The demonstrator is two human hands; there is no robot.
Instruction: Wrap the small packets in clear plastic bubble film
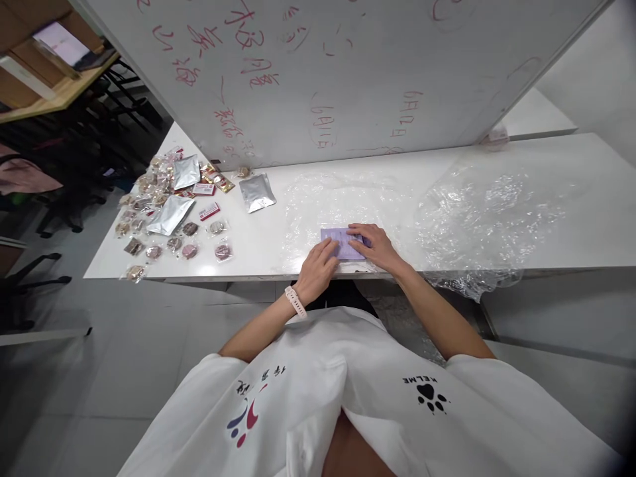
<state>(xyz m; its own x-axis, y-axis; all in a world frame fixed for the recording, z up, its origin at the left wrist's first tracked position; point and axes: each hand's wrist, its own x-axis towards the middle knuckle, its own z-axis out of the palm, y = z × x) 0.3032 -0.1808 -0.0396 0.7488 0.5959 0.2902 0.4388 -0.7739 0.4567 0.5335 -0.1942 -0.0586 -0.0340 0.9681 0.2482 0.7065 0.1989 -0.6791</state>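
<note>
A flat purple packet [342, 238] with pale print lies on bubble wrap [308, 212] near the table's front edge. My left hand [317, 270] has its fingers bent over the packet's lower left corner. At the opposite end, my right hand [375, 246] grips the right edge, index finger along the top and thumb on the face. Both hands are closed on the packet; its underside is hidden.
Left on the white table [253, 255] lie several wrapped round cakes [189, 250], silver pouches [257, 193] and small red-and-white packets [209, 211]. Crumpled clear wrap [487, 225] spreads rightward, hanging over the front edge. A whiteboard [348, 79] stands behind.
</note>
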